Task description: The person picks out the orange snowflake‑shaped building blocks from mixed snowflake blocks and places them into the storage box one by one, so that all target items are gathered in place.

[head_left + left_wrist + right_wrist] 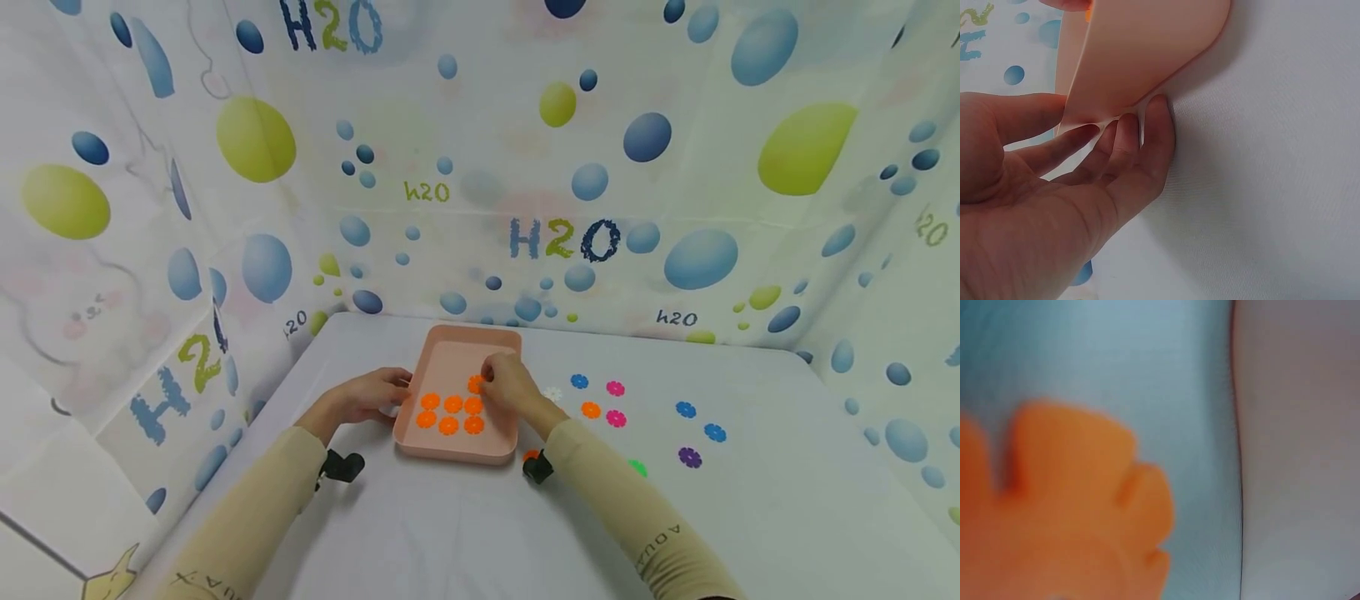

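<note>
A peach-pink tray (pixel 457 455) with rounded corners lies on the white-covered table, several orange flower-shaped discs (pixel 448 426) on its floor. At its left side, my left hand (pixel 372 395) holds the rim; the left wrist view shows thumb and bent fingers about the tray wall (pixel 1141 50). My right hand (pixel 510 383) reaches over the tray's right edge, pinching an orange flower-shaped disc (pixel 475 384) just above the row of others. Its fingertips partly cover that disc.
Right of the tray lie loose flower-shaped discs: a blue disc (pixel 579 381), a pink disc (pixel 615 388), an orange disc (pixel 591 410), a purple disc (pixel 690 457) and others. Another orange disc (pixel 1066 519) looms blurred under my right wrist. A patterned curtain (pixel 480 167) stands behind the table.
</note>
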The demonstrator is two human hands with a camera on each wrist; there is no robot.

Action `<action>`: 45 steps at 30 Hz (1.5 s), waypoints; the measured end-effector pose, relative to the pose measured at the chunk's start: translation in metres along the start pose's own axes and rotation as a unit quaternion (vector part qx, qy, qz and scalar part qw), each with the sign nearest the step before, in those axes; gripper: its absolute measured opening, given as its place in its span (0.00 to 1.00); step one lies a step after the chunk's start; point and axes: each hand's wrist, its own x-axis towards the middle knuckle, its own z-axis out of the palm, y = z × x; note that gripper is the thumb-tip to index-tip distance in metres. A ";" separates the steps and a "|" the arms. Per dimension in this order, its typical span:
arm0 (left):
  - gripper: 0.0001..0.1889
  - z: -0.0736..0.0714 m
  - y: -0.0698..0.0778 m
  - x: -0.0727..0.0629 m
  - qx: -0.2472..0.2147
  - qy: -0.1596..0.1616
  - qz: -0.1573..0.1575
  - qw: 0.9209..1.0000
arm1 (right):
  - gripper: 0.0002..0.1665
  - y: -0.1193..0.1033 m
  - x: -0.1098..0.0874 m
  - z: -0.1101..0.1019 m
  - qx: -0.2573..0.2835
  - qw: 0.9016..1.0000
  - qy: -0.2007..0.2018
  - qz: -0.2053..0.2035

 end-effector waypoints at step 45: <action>0.28 0.001 0.002 -0.001 0.009 -0.009 0.004 1.000 | 0.18 0.099 -0.079 -0.113 0.034 0.999 -0.018 -0.017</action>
